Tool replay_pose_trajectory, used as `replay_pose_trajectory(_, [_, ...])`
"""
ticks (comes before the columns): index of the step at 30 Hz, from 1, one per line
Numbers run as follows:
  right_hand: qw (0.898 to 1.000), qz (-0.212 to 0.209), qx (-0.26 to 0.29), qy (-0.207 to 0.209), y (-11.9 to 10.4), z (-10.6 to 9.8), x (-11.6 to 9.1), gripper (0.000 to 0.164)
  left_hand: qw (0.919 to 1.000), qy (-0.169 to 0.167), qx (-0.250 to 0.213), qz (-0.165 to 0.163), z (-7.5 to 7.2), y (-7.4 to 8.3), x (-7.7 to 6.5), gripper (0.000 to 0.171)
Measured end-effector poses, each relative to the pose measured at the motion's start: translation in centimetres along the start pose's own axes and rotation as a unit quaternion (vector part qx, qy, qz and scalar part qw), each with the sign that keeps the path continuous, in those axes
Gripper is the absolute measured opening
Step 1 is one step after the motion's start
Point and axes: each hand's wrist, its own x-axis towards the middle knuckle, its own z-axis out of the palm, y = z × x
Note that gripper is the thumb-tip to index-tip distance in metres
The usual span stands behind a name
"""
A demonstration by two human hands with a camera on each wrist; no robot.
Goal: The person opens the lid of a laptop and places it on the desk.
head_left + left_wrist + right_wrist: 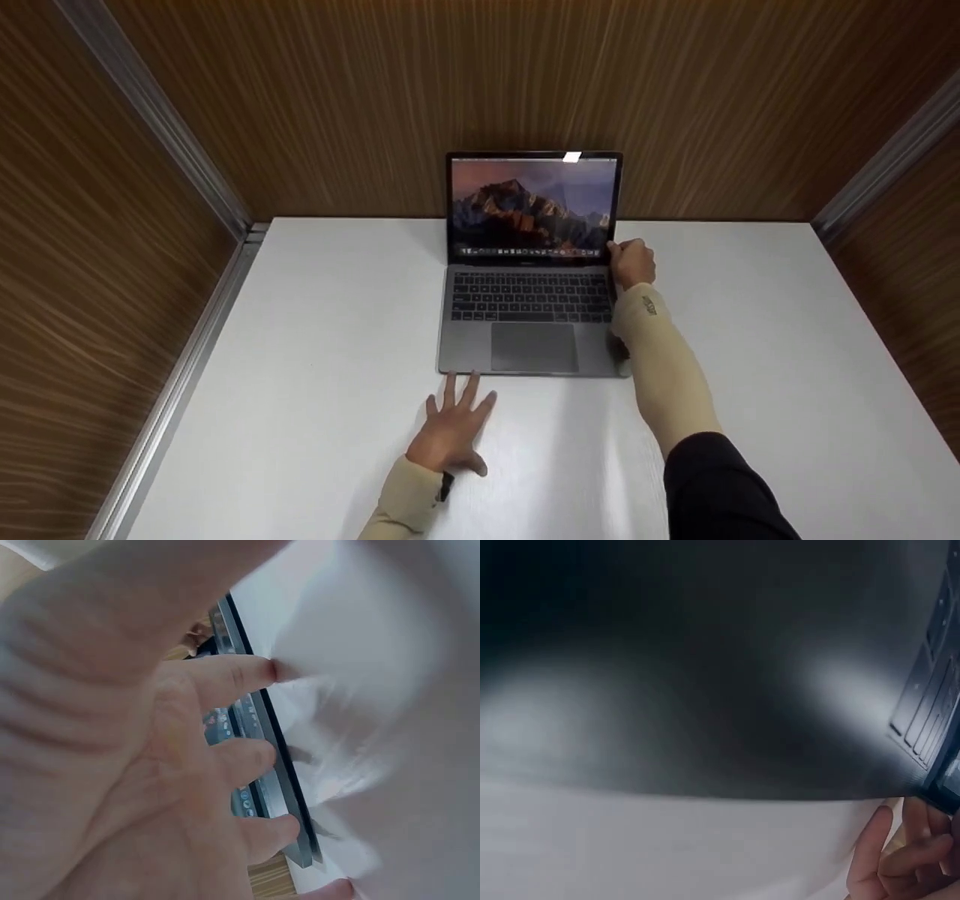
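Note:
A grey laptop [465,349] stands unfolded on the white table [337,322], its screen [525,202] lit with a mountain picture and a row of icons. Fingers spread wide, my left hand [450,431] lies at the laptop's front edge, two fingertips right at that edge. The left wrist view shows its straight fingers along the laptop's dark edge [281,731]. My right hand [632,262] grips the lower right side of the screen near the hinge. In the right wrist view its curled fingers [870,847] are by the hinge corner, partly cut off by the frame.
Behind the laptop rises a brown wood-grain panel [360,112], close to the screen's back. More such panels stand left and right, with metal rails [172,135] at the corners. White tabletop extends on both sides of the laptop. My right forearm crosses over the laptop's right front corner.

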Motion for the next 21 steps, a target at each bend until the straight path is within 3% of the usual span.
replay_pose_trajectory(6, [1.0, 0.011, 0.012, -0.008, 0.0, -0.3, -0.6, 0.041, 0.9999, -0.01, -0.013, -0.004, -0.5, 0.0, -0.1, 0.111])
replay_pose_trajectory(15, [0.997, 0.001, -0.008, -0.077, 1.1, -1.5, -2.1, 0.034, 0.9995, -0.013, -0.026, -0.01, -0.6, 0.2, -0.3, 0.11])
replay_pose_trajectory(21, [0.992, 0.001, 0.013, -0.123, 2.0, -2.6, -2.9, 0.028, 0.9993, -0.018, -0.031, -0.012, -0.7, 0.3, -0.2, 0.109])
